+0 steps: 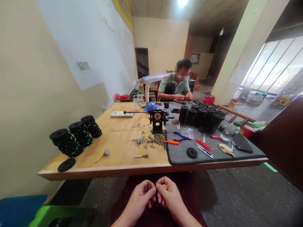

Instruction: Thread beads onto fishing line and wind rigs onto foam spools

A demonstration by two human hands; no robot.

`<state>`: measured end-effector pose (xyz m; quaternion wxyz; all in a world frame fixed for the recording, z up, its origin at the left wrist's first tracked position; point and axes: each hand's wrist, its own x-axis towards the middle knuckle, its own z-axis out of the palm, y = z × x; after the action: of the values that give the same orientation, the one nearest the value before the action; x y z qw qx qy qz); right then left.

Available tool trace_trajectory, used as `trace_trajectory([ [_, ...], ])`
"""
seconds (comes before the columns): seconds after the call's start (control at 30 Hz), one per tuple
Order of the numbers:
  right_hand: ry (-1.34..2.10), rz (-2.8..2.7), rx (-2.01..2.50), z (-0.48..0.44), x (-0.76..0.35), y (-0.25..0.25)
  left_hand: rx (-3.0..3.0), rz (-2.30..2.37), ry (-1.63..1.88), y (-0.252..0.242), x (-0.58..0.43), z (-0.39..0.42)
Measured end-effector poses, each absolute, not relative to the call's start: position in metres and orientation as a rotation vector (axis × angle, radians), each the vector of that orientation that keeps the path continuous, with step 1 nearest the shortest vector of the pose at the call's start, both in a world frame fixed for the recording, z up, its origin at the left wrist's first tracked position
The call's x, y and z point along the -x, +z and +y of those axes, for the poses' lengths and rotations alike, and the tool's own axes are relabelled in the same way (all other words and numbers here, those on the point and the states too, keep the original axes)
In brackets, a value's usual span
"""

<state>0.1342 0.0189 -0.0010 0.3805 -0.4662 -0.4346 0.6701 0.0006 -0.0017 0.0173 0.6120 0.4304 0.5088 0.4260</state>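
Left hand pinching small orange-tinged piece, right hand fingertips closed, contents unclear, both in open room off desk near edge; black disc at near-left corner.

From the wearer's head, one view faces forward and down, hands close, table beyond.

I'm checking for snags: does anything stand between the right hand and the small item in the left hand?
Only the left hand itself, which partly hides the small item. Nothing else visible stands between that and the right hand.
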Motion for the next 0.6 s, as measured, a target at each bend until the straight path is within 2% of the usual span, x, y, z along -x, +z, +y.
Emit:
trace_trajectory([
  [0.6, 1.652, -1.011, 1.081, 0.0193, -0.1403, 0.0041, -0.786, 1.151, 0.947, 0.0213, -0.0023, -0.0036],
])
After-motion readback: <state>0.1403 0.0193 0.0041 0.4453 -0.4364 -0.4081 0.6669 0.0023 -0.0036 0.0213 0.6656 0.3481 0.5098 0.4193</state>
